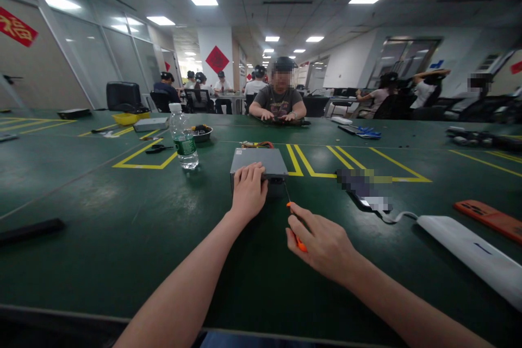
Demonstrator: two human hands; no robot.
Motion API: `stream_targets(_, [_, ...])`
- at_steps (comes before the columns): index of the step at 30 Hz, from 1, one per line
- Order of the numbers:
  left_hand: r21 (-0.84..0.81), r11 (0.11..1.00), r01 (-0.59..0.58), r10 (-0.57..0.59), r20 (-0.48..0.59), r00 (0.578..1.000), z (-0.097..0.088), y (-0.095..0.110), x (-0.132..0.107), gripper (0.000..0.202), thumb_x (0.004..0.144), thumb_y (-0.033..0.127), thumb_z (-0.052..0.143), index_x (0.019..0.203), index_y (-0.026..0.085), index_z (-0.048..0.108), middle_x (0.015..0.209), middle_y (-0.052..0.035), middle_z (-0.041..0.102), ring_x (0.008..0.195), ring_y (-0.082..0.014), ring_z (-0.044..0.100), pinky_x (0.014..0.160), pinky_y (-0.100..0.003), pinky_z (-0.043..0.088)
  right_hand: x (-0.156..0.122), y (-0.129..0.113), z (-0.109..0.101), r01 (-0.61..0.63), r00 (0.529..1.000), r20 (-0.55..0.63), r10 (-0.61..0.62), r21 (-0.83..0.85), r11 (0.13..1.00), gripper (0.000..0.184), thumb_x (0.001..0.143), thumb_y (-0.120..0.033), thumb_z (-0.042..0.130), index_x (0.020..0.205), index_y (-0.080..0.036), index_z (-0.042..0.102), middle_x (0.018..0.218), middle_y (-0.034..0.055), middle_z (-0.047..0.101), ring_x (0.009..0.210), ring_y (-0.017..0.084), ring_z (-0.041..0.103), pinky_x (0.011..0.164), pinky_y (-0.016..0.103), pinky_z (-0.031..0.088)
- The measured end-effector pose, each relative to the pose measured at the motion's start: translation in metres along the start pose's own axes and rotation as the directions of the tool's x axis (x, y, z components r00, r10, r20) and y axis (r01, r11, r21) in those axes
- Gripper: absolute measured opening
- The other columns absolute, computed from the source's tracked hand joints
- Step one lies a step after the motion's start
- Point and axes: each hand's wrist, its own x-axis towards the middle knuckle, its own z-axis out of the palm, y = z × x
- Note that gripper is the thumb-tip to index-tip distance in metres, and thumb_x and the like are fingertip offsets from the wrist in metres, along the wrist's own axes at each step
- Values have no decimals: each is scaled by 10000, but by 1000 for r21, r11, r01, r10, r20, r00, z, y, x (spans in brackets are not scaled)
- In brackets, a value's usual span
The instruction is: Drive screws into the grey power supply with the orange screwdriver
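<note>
A grey metal computer power supply (261,159) sits on the green table in front of me, with coloured cables (261,145) behind it. My left hand (249,187) grips its near left part, fingers over the top and the thumb side against the front face. In my right hand (322,239) is a screwdriver (300,243) with an orange handle, fingers wrapped round it. Its thin shaft points up and away, and the tip is at the right end of the power supply's front face. Whether the tip sits in a screw is too small to tell.
A water bottle (185,138) stands left, near a metal bowl (203,133). To the right lie a phone (362,190), a white power bank (468,244) with a cable, and an orange phone (487,216). A person (281,98) sits opposite. A black bar (32,231) lies far left.
</note>
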Motion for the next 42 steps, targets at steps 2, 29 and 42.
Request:
stream_targets(2, [-2,1000,2,-2,1,1000,0,0,0,232,834,210,433,1062,198,474,1235,-60,523,1167,-209,428,1010,-401,265,3,-1,-4,-3,999,-36,1,-72,997,136,803,-160,478,857,-136,601,937,120,645,606,107,573,566,222,450])
stream_targets(29, [12,1000,-26,25,31,999,0,-2,-1,304,790,200,461,1094,192,461,1255,-57,504,1194,-207,400,1031,-390,243,-3,9,-5,-33,999,14,31,160,987,283,834,-279,470,1062,-129,547,1011,145,557,862,196,539,691,316,444])
stream_targets(42, [3,1000,-18,18,45,999,-1,-1,0,335,772,174,462,1106,187,460,1263,-59,498,1202,-215,392,1032,-404,245,-3,-2,5,3,995,103,-6,25,1000,147,855,-239,446,823,-183,579,898,85,545,648,117,473,587,243,368])
